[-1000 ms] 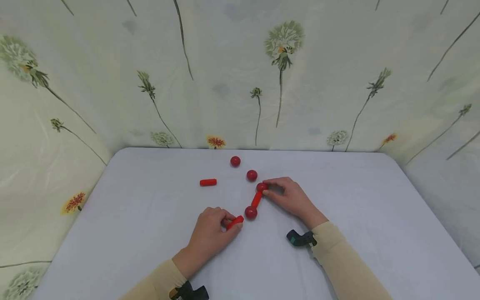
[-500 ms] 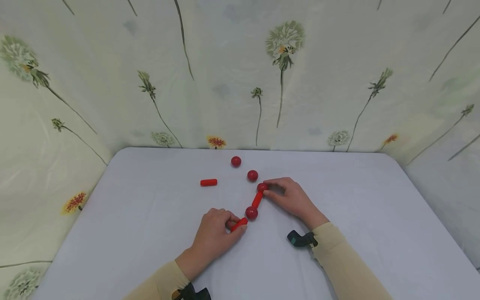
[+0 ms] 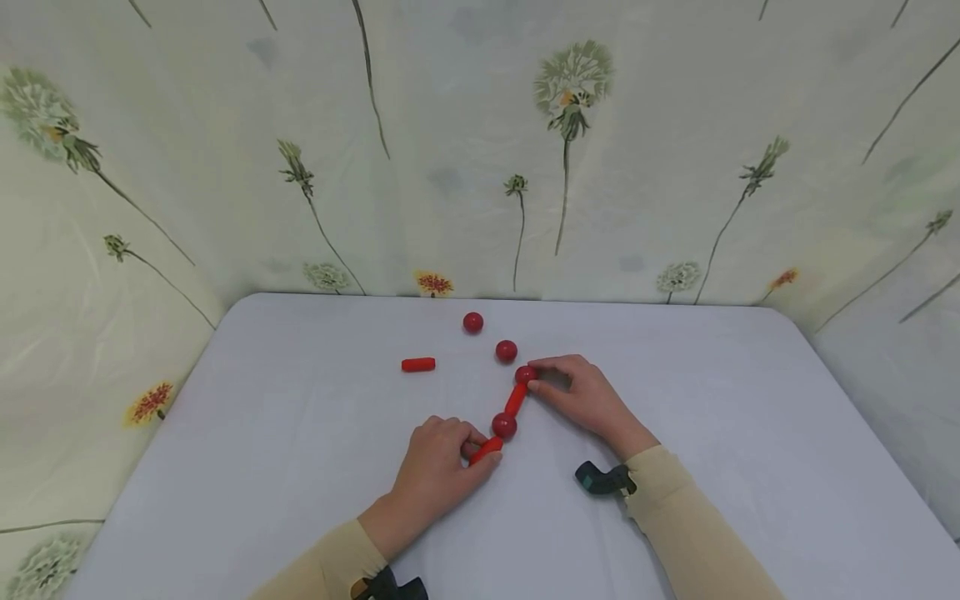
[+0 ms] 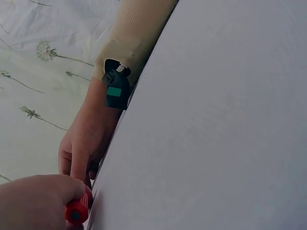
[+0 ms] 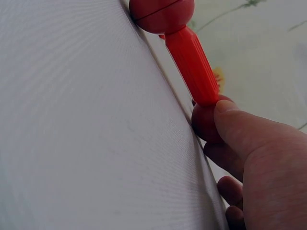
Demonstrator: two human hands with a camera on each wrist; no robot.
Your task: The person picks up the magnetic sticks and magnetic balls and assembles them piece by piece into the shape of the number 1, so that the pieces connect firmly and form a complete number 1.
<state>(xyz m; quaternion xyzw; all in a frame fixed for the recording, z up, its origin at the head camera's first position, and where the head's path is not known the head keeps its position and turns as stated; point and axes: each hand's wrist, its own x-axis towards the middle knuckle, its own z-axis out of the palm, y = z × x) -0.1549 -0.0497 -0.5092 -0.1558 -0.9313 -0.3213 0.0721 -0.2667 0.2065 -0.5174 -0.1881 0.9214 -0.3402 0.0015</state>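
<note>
Two dark red balls joined by a bright red ribbed rod [image 5: 193, 64] lie slanted near the table's middle. My right hand [image 3: 588, 402] pinches the farther ball [image 5: 204, 122] between thumb and fingers. At the other end the nearer ball [image 3: 504, 425] is free of the right hand. My left hand [image 3: 437, 462] pinches a second red rod [image 3: 486, 451] between thumb and fingers; its far tip is right at the nearer ball. In the left wrist view the end face of this rod [image 4: 76, 212] shows a dark round centre.
Two loose red balls, one [image 3: 506, 351] just beyond the joined pieces and one [image 3: 472, 322] near the back edge, lie on the white table [image 3: 300, 400]. Another red rod [image 3: 417, 365] lies to their left. A flower-print cloth [image 3: 450, 167] hangs behind the table.
My left hand has moved a little right and brought its rod up against the nearer ball. The right hand keeps its hold on the farther ball, hardly moving.
</note>
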